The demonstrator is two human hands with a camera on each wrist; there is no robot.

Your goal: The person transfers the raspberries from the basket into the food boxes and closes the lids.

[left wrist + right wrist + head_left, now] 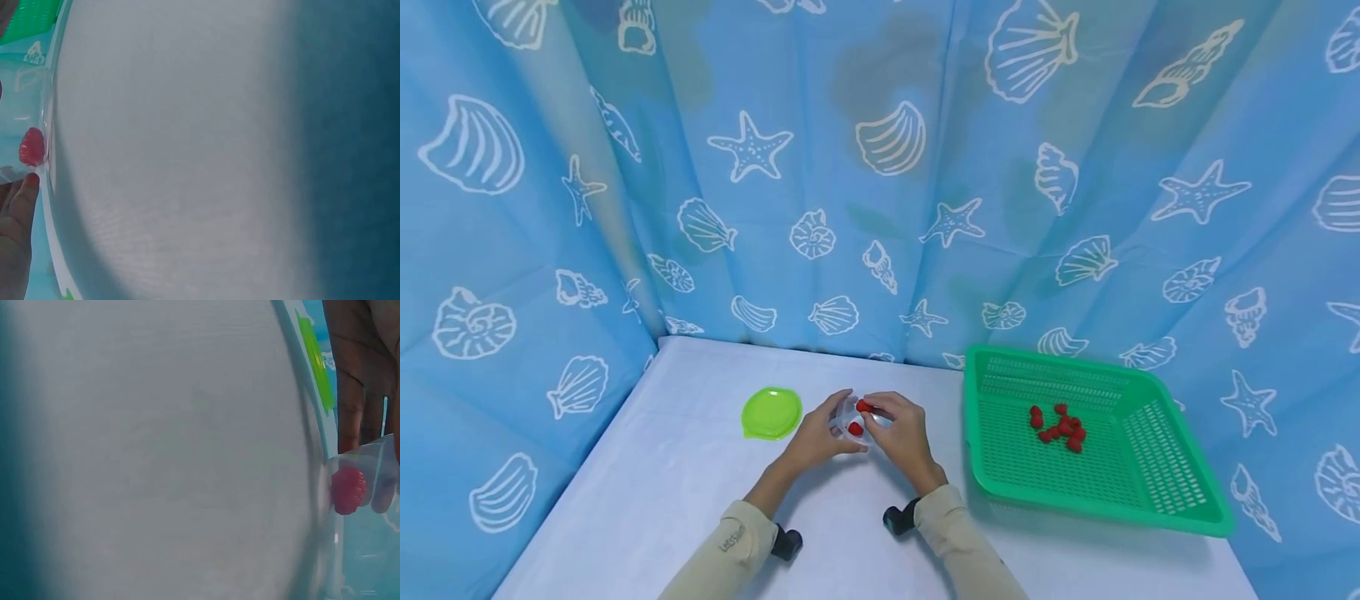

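My left hand grips a small clear plastic container from its left side, fingers and thumb curved around it. One raspberry lies low inside; it shows through the clear wall in both wrist views, as a red raspberry above the left fingertips. At the container's top, my right hand pinches a second raspberry between thumb and fingers. In the right wrist view, that hand's fingers overlap the container's edge. Left of the hands, a bright green lid lies flat.
To the right stands a large green perforated basket, with several raspberries grouped on its floor. A white cloth covers the table. Behind and at the sides hangs a blue curtain with a seashell print.
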